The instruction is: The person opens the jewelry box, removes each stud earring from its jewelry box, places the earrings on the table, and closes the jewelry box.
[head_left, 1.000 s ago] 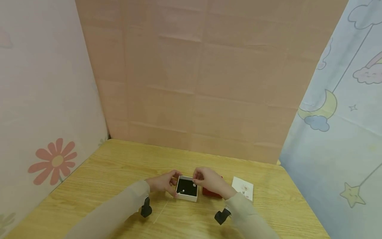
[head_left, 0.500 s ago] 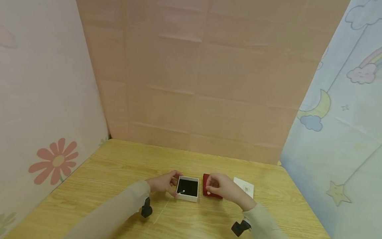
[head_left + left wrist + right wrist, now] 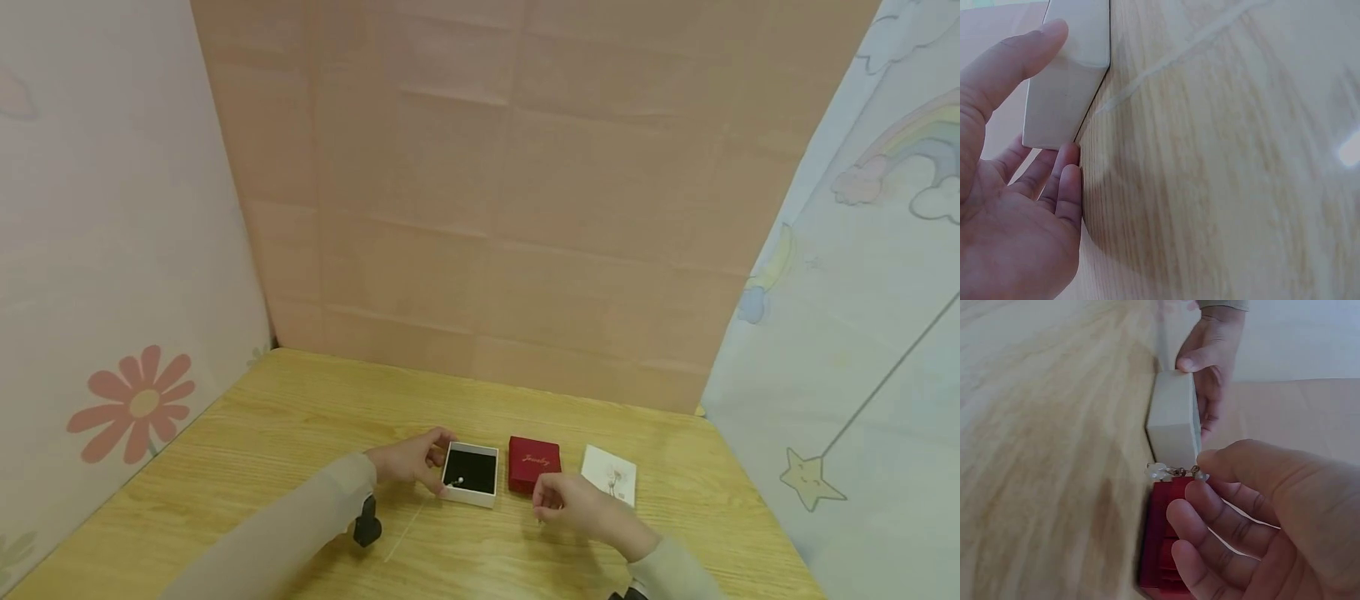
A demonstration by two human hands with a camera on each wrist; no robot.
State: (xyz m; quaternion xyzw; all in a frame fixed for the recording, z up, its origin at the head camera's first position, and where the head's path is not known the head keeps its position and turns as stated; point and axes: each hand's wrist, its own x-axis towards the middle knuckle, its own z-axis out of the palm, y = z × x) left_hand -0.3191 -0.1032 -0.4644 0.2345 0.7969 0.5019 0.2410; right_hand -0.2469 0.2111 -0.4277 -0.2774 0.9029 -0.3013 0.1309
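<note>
On near side of red box (image 3: pixel 535 458), just above or on counter (image 3: pixel 360 392), bead ornament (image 3: pixel 1181 472) is pinched by thumb and fingertips of right hand (image 3: pixel 576 505), now carried away from white box (image 3: pixel 471 497) and past red box, whose lettering is thus uncovered. White box is gripped at left side by left hand (image 3: pixel 408 460). Second ornament (image 3: pixel 459 480) is left inside; removal seems partly done.

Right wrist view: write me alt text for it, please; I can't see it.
A right hand pinches a small piece of jewelry with pale, translucent beads. Near its curled fingers sits a red box; farther off, the left hand grips a white box on a wood-grain table.
</note>
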